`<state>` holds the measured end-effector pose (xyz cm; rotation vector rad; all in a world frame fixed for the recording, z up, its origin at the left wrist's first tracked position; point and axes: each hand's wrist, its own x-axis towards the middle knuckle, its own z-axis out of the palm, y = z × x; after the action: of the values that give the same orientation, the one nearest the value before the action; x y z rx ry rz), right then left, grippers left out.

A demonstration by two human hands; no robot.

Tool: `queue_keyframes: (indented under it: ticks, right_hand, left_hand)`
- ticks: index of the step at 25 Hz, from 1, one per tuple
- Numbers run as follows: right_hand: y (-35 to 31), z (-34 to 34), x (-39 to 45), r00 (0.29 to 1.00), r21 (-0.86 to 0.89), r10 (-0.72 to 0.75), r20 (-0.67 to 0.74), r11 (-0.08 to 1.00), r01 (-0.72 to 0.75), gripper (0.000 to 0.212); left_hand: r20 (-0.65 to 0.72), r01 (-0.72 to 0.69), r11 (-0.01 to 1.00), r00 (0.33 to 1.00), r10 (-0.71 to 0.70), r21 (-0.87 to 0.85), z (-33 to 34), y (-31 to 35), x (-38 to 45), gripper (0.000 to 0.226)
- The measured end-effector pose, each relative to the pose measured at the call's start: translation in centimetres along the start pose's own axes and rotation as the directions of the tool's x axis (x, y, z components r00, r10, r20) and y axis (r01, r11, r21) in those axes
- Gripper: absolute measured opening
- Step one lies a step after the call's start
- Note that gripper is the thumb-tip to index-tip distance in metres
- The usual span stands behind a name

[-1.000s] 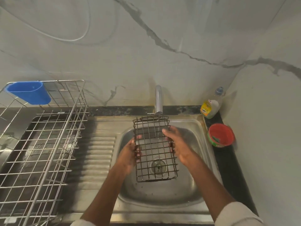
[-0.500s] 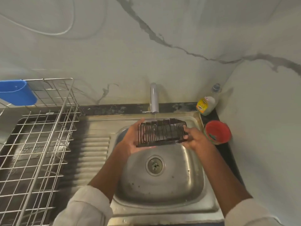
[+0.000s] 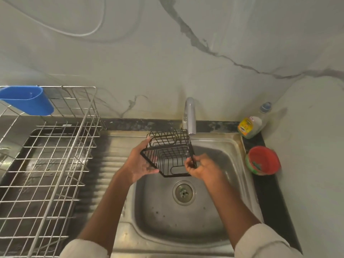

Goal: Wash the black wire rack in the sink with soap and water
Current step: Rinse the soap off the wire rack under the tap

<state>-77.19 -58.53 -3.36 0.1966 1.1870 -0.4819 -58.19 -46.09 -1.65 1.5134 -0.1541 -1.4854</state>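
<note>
Over sink (image 3: 219, 237), both hands grip black wire rack (image 3: 168, 155)

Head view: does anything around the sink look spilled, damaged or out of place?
Nothing stands out. Both hands hold the black wire rack tilted over the sink under the tap; the soap bottle and red bowl stand upright.

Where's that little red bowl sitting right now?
In the head view, the red bowl sits on the dark counter right of the sink, just in front of the soap bottle.
</note>
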Motion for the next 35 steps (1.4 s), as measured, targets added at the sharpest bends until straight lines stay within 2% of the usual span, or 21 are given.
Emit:
queue_keyframes:
  ticks: [3,5,8,11,16,19,20,22,24,25,26,27,28,30,31,32,33,34,35]
  right_hand:
    - [1.2,-0.9,0.6,0.998,-0.033,0.056,-0.009,0.998,-0.057,0.011]
    - [1.1,-2.0,0.5,0.998,-0.028,0.058,-0.013,0.998,-0.059,0.011]
    - [-0.2,-4.2,-0.2,1.000,0.025,0.019,-0.022,1.000,-0.018,0.012]
    - [-2.1,-7.0,-1.2,0.999,0.037,-0.030,-0.036,0.999,0.032,0.013]
    - [-3.7,-10.4,-1.9,0.994,0.063,-0.103,-0.041,0.992,0.105,0.016]
    - [-3.1,-11.7,-1.7,0.992,-0.017,-0.123,-0.024,0.992,0.123,0.024]
    - [-2.7,-12.1,-1.3,0.994,-0.065,-0.111,-0.004,0.992,0.110,0.027]
    - [-1.8,-12.4,-0.3,0.993,-0.268,-0.114,-0.016,0.958,0.106,0.024]
    - [-1.4,-11.4,1.0,0.956,-0.576,-0.292,-0.038,0.788,0.218,0.013]
    - [-1.4,-10.1,1.4,0.904,-0.687,-0.427,-0.028,0.665,0.293,0.009]
    - [-1.5,-8.4,1.9,0.851,-0.735,-0.524,0.011,0.573,0.362,0.008]
    - [-1.6,-6.1,1.6,0.842,-0.731,-0.533,0.076,0.545,0.411,0.008]
    - [-1.7,-3.7,1.7,0.859,-0.667,-0.486,0.159,0.588,0.457,0.010]
    - [-1.6,0.8,1.4,0.897,-0.493,-0.326,0.297,0.752,0.437,0.020]
    - [-1.4,2.7,1.0,0.907,-0.469,-0.275,0.320,0.786,0.404,0.021]
    - [-1.2,4.1,1.3,0.908,-0.495,-0.251,0.336,0.773,0.397,0.021]
    - [-0.7,5.4,1.6,0.903,-0.584,-0.270,0.334,0.692,0.424,0.022]
    - [-0.1,6.2,1.7,0.884,-0.714,-0.322,0.339,0.524,0.465,0.024]
    - [0.4,6.7,1.6,0.839,-0.828,-0.399,0.371,0.266,0.493,0.024]
  left_hand:
    - [-0.022,-0.047,0.999,0.999,0.048,0.028,-1.0,-0.5,-0.5,0.071]
    - [0.026,-0.066,0.993,0.998,0.064,0.101,-0.4,-0.5,-0.7,0.073]
    - [0.097,-0.104,0.971,0.992,0.085,0.216,2.3,-0.3,-0.8,0.062]
    - [0.145,-0.133,0.954,0.985,0.097,0.269,5.6,-0.1,-0.3,0.076]
    - [0.261,-0.185,0.923,0.960,0.097,0.339,9.6,0.3,-0.5,0.063]
    - [0.315,-0.232,0.871,0.944,0.094,0.433,8.7,-0.6,-1.6,0.075]
    - [0.308,-0.238,0.859,0.946,0.099,0.453,7.9,-1.3,-2.3,0.080]
    - [0.247,-0.245,0.833,0.960,0.135,0.496,5.7,-3.1,-3.4,0.086]
    - [0.184,-0.250,0.837,0.966,0.182,0.486,3.5,-5.3,-4.5,0.085]
    - [0.144,-0.240,0.866,0.970,0.196,0.439,2.5,-6.3,-5.0,0.087]
    - [0.084,-0.206,0.904,0.979,0.188,0.374,1.5,-7.1,-5.3,0.093]
    - [0.019,-0.171,0.935,0.985,0.174,0.310,0.6,-7.8,-5.5,0.100]
    - [-0.035,-0.158,0.949,0.984,0.173,0.273,-0.2,-8.1,-5.6,0.106]
    - [-0.078,-0.149,0.955,0.982,0.174,0.258,-1.2,-8.3,-6.1,0.114]
    - [-0.086,-0.143,0.957,0.982,0.170,0.254,-1.5,-8.2,-6.3,0.112]
    - [-0.086,-0.141,0.959,0.982,0.167,0.247,-1.6,-8.0,-6.4,0.103]
    - [-0.089,-0.135,0.963,0.983,0.159,0.234,-1.6,-7.8,-6.6,0.087]
    - [-0.093,-0.124,0.969,0.985,0.146,0.213,-1.5,-7.5,-6.7,0.072]
    - [-0.101,-0.111,0.974,0.986,0.133,0.198,-1.4,-7.3,-6.9,0.064]
